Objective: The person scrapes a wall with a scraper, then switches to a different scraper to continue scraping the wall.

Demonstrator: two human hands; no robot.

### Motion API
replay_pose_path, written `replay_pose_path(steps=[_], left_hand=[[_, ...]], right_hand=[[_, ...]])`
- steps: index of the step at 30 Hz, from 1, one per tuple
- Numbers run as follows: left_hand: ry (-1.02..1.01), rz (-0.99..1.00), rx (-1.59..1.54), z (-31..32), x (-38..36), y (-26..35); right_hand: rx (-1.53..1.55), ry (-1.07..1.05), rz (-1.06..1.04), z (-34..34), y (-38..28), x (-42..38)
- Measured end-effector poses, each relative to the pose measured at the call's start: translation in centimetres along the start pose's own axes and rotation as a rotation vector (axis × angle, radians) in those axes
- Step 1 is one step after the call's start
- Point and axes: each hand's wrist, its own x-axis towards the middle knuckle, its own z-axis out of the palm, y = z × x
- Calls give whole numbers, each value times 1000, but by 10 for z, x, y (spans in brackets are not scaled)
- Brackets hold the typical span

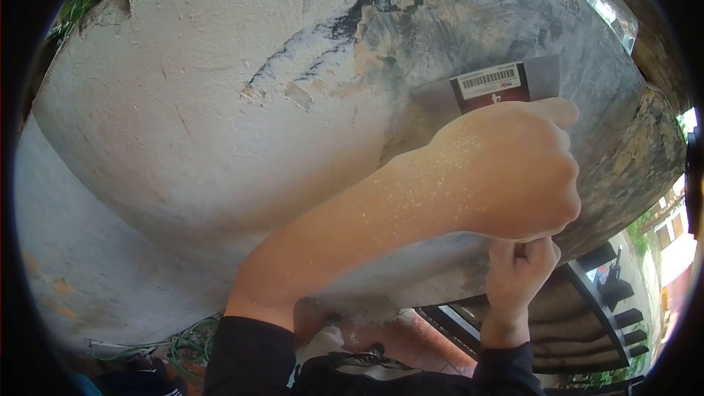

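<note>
A wide, flat steel scraper [544, 78] with a barcode label lies against a rough, plastered surface [242, 139]. My left hand [506, 169] is closed in a fist just below the blade, around where the handle would be; the handle itself is hidden. Pale dust specks cover the back of this hand and the forearm. Directly under it, my right hand [522, 271] is also closed, its fingertips partly hidden behind the left fist. What the right fingers hold cannot be seen.
Dark bare patches and flaking paint [363, 0] mark the upper surface. A dark slatted metal structure [579, 315] stands at lower right. A green hose [192, 345] lies at lower left, with reddish floor tiles [418, 337] beneath me. Foliage [92, 0] shows at upper left.
</note>
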Motion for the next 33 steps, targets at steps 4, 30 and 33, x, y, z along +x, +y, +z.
replay_pose_path(steps=[4,30,33], left_hand=[[-35,-26,102,-8,-4,-5],[-187,5,72,-13,-1,-5],[-171,2,54,-14,-3,-3]], right_hand=[[-41,-6,-52,13,4,5],[253,-186,237,13,4,-1],[371,-269,181,5,-4,2]])
